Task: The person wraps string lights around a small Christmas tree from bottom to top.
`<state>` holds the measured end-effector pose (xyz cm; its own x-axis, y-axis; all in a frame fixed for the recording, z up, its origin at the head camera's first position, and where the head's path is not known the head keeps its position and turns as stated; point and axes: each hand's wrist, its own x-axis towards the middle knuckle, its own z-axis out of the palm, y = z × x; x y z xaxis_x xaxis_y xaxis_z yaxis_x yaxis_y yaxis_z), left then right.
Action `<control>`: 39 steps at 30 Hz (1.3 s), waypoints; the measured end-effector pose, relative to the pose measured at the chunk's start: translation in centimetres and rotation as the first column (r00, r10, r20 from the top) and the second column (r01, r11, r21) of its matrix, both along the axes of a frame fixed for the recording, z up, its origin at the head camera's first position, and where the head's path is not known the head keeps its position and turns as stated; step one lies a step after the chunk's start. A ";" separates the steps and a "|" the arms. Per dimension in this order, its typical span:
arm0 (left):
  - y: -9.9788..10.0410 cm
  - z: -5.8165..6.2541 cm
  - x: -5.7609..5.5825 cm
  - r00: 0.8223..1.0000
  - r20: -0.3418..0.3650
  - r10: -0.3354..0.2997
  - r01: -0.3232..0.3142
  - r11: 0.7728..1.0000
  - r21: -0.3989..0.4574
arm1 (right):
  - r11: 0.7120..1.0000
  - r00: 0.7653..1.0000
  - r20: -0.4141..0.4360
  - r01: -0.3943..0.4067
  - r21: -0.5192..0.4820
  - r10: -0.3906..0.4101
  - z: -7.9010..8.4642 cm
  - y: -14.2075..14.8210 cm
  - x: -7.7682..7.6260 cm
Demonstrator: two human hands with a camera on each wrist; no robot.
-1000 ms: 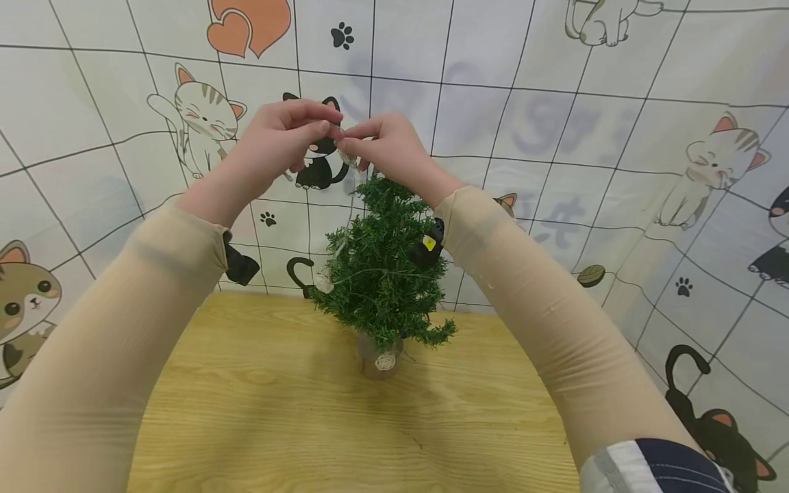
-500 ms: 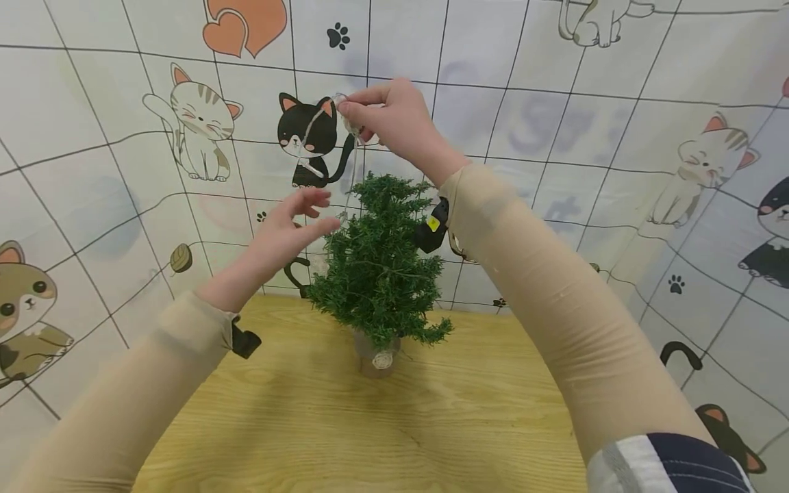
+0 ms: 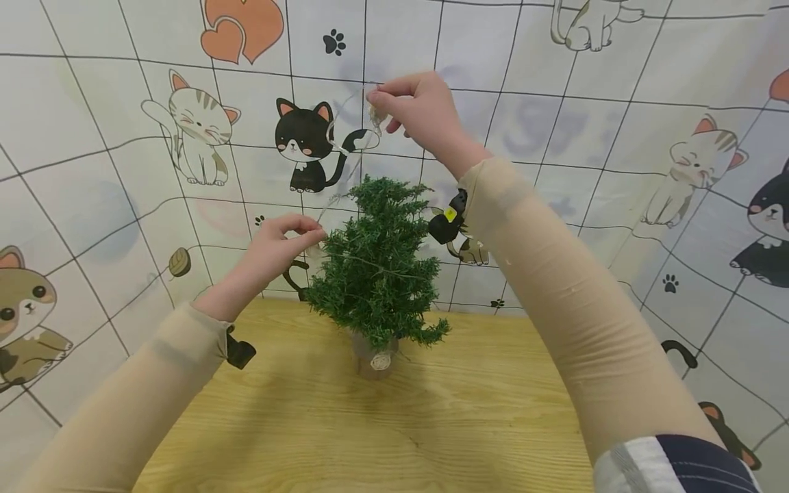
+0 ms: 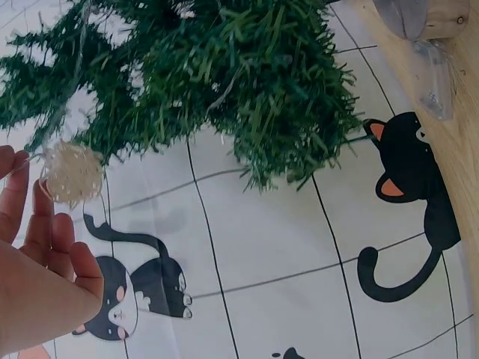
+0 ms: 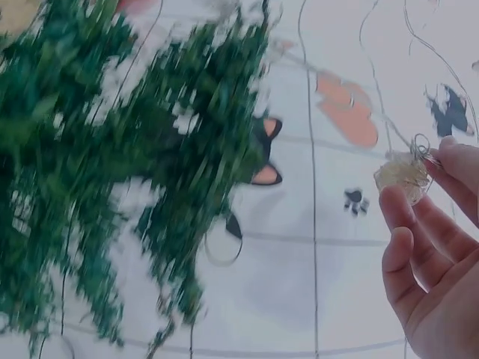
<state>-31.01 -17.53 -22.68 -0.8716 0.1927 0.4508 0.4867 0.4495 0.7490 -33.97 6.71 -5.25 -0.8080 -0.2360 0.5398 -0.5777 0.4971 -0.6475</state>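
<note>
The thin string [image 3: 335,198] runs between the two hands, near the upper left side of the small green tree [image 3: 385,253], with some loose curves in the air. The left hand [image 3: 280,243] pinches it with thumb and forefinger, just beside the left branches; in the left wrist view, one pale ball [image 4: 72,173] is at these fingertips. The right hand [image 3: 425,113] is higher, above the top of the tree and apart from it, and it pinches the string close to a second pale ball [image 5: 404,178], where the wire makes a small loop.

To lay the string well, I think the left hand should keep its point low and steady against the branches, while the right hand guides the rest around without strong pulling. The loose curves seem easy to tangle, so it is better to open them first. A thin strand [image 3: 388,270] already crosses the front branches; a sharp pull may lift it, or tilt the tree, whose pot [image 3: 364,348] stands on the table [image 3: 308,424] with no hand on it.
</note>
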 end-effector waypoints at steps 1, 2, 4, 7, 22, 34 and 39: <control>-0.1 0.1 -0.1 1.000 0.005 0.010 -0.010 1.000 0.011 | 1.000 1.000 0.005 0.020 0.006 -0.020 -0.1 0.4 -0.2; -0.3 0.1 -0.1 1.000 0.014 0.018 -0.018 0.999 0.027 | 0.999 0.999 0.015 0.037 0.008 -0.037 -0.3 0.7 -0.5; -0.4 0.3 -0.1 0.999 0.022 0.024 -0.026 0.998 0.057 | 0.997 0.997 0.024 0.070 0.022 -0.070 -0.6 1.4 -0.9; -0.3 0.6 -0.3 1.000 0.024 0.018 -0.021 0.994 0.108 | 0.993 0.994 0.032 0.104 0.050 -0.106 -1.0 2.4 -1.5; 0.6 1.8 -2.6 0.999 0.033 0.017 -0.023 0.981 0.192 | 0.985 0.987 0.033 0.151 0.087 -0.154 -4.3 6.3 -3.7; 1.4 2.0 -4.4 0.997 0.048 0.061 -0.067 0.986 0.150 | 0.973 0.976 0.072 0.196 0.118 -0.206 -6.1 7.9 -4.4; 1.4 1.7 -4.6 0.996 0.066 0.056 -0.065 0.987 0.145 | 0.984 0.981 0.117 0.141 0.105 -0.153 -7.0 8.5 -4.5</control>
